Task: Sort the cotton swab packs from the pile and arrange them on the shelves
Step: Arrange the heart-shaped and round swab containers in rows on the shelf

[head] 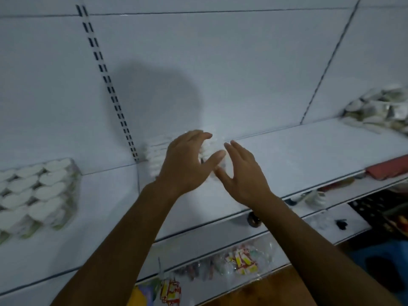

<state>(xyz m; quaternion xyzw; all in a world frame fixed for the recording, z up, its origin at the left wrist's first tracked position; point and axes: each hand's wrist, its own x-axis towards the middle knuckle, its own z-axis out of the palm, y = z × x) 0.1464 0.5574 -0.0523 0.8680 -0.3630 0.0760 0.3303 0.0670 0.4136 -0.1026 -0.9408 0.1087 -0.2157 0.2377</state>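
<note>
On the shelf: a row of cotton swab packs (155, 155) stood at the back of the white shelf (287, 155), against the rear panel and just right of the slotted upright (114, 100)
Left hand: the left hand (187, 161) hovered in front of that row, fingers (199, 134) spread wide and gently curved, thumb pointing right; whether the fingertips touched the packs could not be told, and nothing was gripped
Right hand: the right hand (240, 173) was just beside the left, palm turned toward it, fingers straight and slightly apart, holding nothing; the two thumbs nearly met
Blur: the area between the hands was smeared, so the right end of the row was hard to make out
Pile: a loose heap of packs (379, 107) lay at the far right end of the same shelf, well apart from the hands
Left bay: stacked heart-shaped tubs of swabs (37, 191) sat on the neighbouring shelf section to the left of the upright
Right edge: a flat red item (388, 168) lay near the front lip of the shelf
Lower shelves: small dark and white oddments rested on the shelf below, and red-and-yellow packets (241, 261) lay in clear wrapping on the one beneath that
Wall: a broad shadow fell on the panel above the hands
</note>
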